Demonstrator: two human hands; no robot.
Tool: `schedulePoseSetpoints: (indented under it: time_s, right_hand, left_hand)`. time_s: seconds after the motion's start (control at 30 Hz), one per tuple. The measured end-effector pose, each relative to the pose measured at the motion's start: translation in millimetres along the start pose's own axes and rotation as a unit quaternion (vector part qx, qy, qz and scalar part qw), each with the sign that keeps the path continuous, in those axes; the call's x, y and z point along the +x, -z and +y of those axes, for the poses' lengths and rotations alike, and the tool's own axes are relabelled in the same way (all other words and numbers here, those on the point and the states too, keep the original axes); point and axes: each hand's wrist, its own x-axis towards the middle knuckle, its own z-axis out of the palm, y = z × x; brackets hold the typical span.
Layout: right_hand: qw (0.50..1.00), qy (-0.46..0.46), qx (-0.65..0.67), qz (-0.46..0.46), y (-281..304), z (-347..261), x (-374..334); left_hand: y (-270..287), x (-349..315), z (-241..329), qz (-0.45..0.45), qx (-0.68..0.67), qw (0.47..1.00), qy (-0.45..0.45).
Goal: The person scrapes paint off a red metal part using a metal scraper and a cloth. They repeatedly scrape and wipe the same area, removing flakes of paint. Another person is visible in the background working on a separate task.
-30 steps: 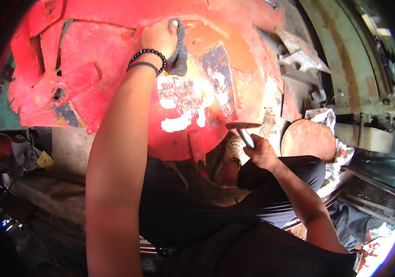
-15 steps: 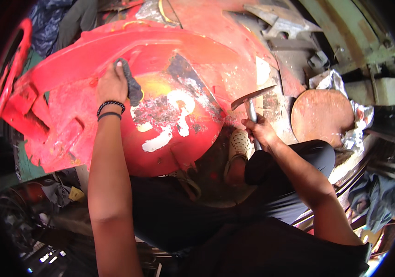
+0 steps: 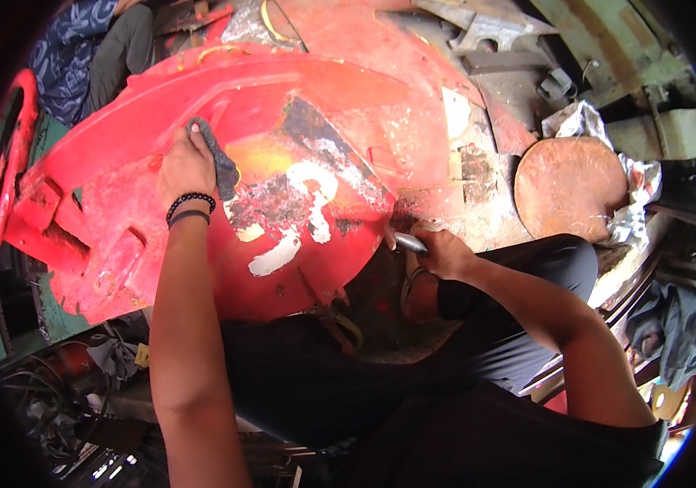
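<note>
A large curved red metal panel point(image 3: 340, 260) with chipped paint and white and yellow patches lies in front of me. My left hand point(image 3: 187, 171) rests on its left part, fingers wrapped round a dark grey cloth-like pad point(image 3: 222, 159) pressed to the panel. At the panel's right edge my right hand point(image 3: 444, 254) is closed round a hammer point(image 3: 409, 242). Only a short length of its metal handle shows clearly; its head is hard to make out by the panel's rim.
A round rusty disc point(image 3: 569, 195) lies at the right beside crumpled foil point(image 3: 637, 203). Red bent tubing point(image 3: 8, 195) stands at the far left. Another person's grey trouser leg point(image 3: 120, 61) is at the upper left. Metal scraps point(image 3: 486, 28) lie at the back.
My right hand has swung the hammer down and left to the panel's edge; its head, raised in view before, is now hard to see. My left hand keeps hold of the pad.
</note>
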Motion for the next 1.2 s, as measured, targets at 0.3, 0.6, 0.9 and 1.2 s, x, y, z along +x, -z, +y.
schedulePoseSetpoints:
  time_s: [0.3, 0.6, 0.9, 1.2]
  right_hand:
    - [0.999, -0.019, 0.035, 0.021, 8, -4, 3]
    - [0.993, 0.008, 0.05, 0.107, 39, -71, 54]
    - [0.983, 0.07, 0.086, 0.144, 40, -167, 183]
    - [0.979, 0.067, -0.016, 0.192, -8, -56, 136]
  left_hand:
    - [0, 0, -3, -0.007, -0.03, 1.0, -0.003]
    - [3, 0, -7, -0.022, -0.063, 0.998, 0.005]
    - [2, 0, -16, -0.036, -0.124, 0.991, -0.02]
    - [-1, 4, -21, -0.045, -0.165, 0.985, -0.016]
